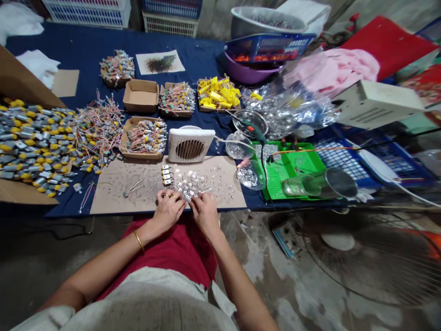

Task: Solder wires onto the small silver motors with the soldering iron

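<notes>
My left hand (168,211) and my right hand (206,212) are close together at the front edge of a cardboard sheet (113,197). Both have curled fingers with the tips drawn together; whatever they pinch is too small or hidden to make out. Just beyond the fingertips lies a scatter of small shiny metal pieces (189,183). A short row of small motors (166,175) with yellow ends stands past my left hand. Farther left on the sheet rests a little bundle of wires (135,186). A gold bangle circles my left wrist.
A white vented fan unit (190,145) stands behind the sheet. Motors (31,142) are heaped at left, beside boxes of wired motors (146,137) and yellow parts (219,93). Right are a green tray (275,181), a soldering iron (253,131) and a floor fan (372,257).
</notes>
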`<state>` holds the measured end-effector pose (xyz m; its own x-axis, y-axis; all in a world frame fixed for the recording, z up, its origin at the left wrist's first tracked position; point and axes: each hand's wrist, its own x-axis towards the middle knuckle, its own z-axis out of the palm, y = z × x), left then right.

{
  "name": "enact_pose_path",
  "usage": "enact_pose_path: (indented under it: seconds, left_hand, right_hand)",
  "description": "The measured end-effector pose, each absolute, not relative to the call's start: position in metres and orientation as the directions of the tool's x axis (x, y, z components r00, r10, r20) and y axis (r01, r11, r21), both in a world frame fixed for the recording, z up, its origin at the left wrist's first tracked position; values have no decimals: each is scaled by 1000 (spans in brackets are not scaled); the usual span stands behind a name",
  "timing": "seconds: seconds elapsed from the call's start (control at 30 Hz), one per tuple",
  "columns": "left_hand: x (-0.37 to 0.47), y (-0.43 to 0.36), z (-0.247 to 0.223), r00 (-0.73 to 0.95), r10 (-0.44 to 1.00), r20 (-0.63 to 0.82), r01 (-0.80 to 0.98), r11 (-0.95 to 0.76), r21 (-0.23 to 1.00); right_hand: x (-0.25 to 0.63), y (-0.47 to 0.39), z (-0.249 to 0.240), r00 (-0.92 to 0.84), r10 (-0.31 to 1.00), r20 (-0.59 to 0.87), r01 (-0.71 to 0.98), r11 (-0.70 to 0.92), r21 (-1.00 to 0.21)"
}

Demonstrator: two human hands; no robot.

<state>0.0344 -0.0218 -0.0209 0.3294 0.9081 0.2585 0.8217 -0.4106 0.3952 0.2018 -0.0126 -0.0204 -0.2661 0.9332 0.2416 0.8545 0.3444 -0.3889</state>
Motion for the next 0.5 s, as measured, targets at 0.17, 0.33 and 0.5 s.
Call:
enact_pose_path:
  seconds: [0.17, 0.33, 0.5]
  left_hand:
    - [36, -17, -22, 293, 924, 244, 810, -376, 450]
    - [42, -9, -23, 289, 924, 252, 808, -376, 452]
    - [47, -6, -21, 338, 908, 246, 808, -414, 419]
  right_hand:
    - [204, -16, -20, -239, 937, 253, 854, 327, -405]
    - [209, -20, -18, -226, 939, 260, 872, 314, -376]
    - [210, -27, -21, -266, 929, 259, 861, 350, -369]
